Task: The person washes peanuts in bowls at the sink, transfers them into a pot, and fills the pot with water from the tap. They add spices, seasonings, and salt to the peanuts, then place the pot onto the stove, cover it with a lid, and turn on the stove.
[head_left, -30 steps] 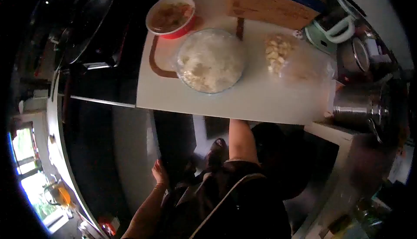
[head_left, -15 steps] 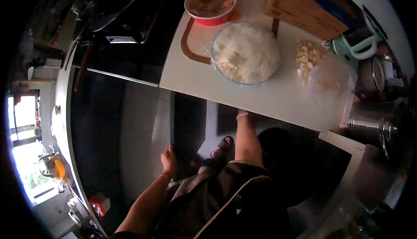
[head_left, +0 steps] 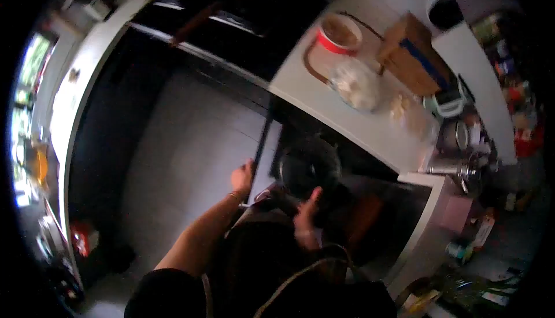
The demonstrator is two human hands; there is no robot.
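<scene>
My left hand [head_left: 243,179] is closed at the edge of a dark cabinet door [head_left: 263,141], seen nearly edge-on below the counter. A dark, shiny round thing [head_left: 309,165], like a pot or bowl, is in front of my body by the cabinet. At its near rim is my right hand [head_left: 306,217], blurred, with the thumb up against it; the other fingers are hidden. On the white counter [head_left: 329,107] above stand a clear bowl [head_left: 355,87] of white food under plastic wrap and a red-and-white bowl [head_left: 338,34].
A cardboard box [head_left: 410,52], a bag of pale pieces [head_left: 399,110], a light-green appliance [head_left: 448,104] and a metal pot [head_left: 445,169] are on the counter. The black stove [head_left: 243,17] adjoins it. Light tiled floor [head_left: 191,127] lies to the left.
My right hand has drawn back from under the counter toward my body, and the dark round thing now shows in front of it. The view has turned and pulled back from the counter.
</scene>
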